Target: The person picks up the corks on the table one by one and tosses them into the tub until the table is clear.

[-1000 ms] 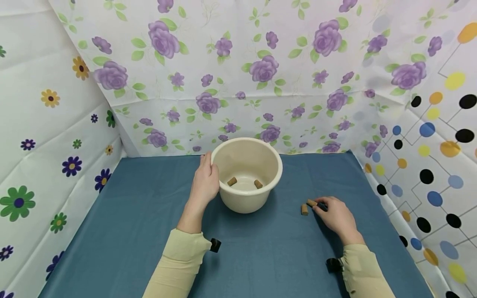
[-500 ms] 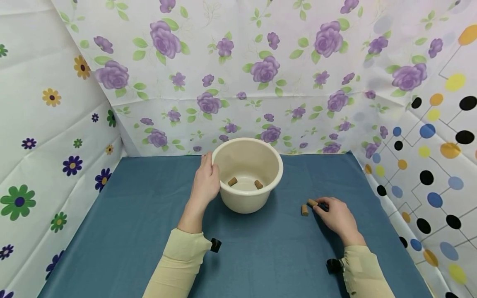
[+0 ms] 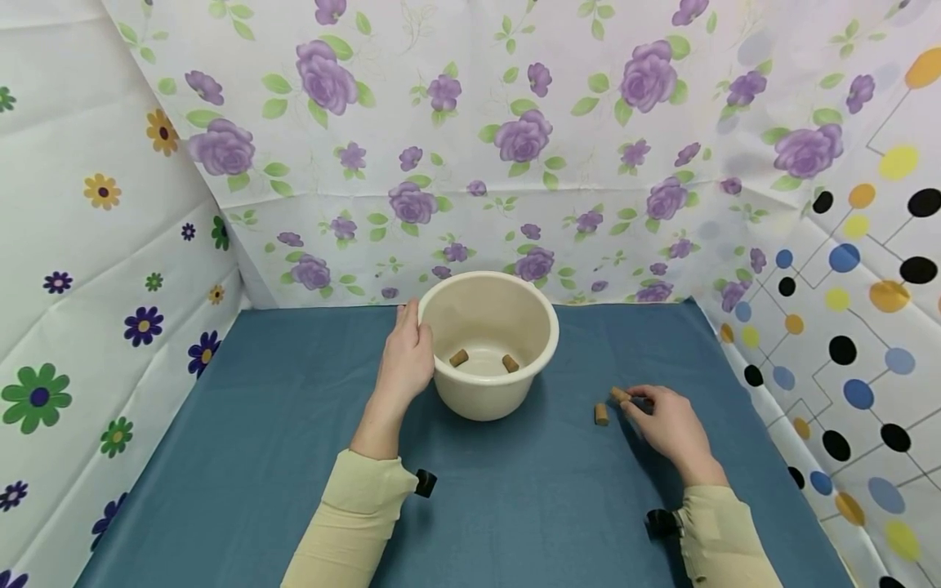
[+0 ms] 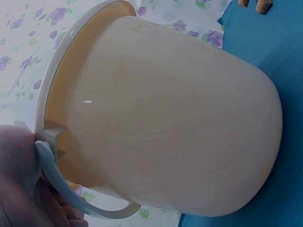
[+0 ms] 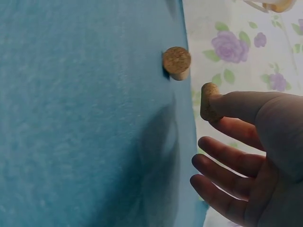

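Observation:
A cream plastic bucket (image 3: 481, 402) sits on the blue cloth, its mouth tipped toward the head camera. My left hand (image 3: 404, 357) grips it at the left rim, where the curved handle (image 4: 71, 196) shows beside the fingers. Two corks, one on the left (image 3: 459, 358) and one on the right (image 3: 510, 363), lie inside on the bottom. My right hand (image 3: 671, 429) pinches another cork (image 5: 207, 101) between thumb and index finger, the remaining fingers spread loosely. Just left of that hand, a further cork (image 3: 601, 414) stands on the cloth.
Blue cloth (image 3: 515, 506) covers the table. Behind it hangs a white sheet with purple roses (image 3: 470, 122). Patterned sheets flank the table, flowered at left (image 3: 88, 269) and dotted at right (image 3: 882, 327).
My right hand has shifted slightly right with the pinched cork, which now shows a little higher and farther from the standing cork. The left hand and bucket hold still.

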`<action>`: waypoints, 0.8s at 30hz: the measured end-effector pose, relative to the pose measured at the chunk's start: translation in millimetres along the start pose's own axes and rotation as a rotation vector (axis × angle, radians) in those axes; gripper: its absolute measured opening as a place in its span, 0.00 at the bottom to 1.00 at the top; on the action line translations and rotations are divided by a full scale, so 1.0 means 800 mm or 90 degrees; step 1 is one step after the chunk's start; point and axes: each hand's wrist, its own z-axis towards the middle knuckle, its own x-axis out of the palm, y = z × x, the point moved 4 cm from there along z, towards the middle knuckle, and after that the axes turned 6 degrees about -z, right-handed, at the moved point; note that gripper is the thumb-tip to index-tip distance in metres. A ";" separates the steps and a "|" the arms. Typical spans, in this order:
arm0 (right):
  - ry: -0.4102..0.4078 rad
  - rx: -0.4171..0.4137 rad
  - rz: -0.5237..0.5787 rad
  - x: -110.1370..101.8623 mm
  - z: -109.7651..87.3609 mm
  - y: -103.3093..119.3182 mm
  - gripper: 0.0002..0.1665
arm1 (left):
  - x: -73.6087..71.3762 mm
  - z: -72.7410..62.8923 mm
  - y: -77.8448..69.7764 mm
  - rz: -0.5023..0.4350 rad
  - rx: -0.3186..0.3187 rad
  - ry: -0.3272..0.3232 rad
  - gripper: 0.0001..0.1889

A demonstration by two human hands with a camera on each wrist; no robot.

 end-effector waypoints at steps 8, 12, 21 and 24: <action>-0.014 -0.014 0.014 -0.014 -0.004 0.011 0.25 | 0.001 0.000 0.000 -0.001 0.008 -0.001 0.32; -0.030 -0.026 0.031 -0.023 -0.008 0.020 0.25 | 0.001 0.000 0.000 0.000 0.006 -0.002 0.32; -0.055 -0.036 0.069 -0.042 -0.012 0.040 0.25 | 0.001 0.001 0.001 0.003 0.001 -0.002 0.32; -0.064 -0.039 0.082 -0.050 -0.014 0.048 0.26 | 0.001 0.001 0.002 0.003 -0.004 0.001 0.32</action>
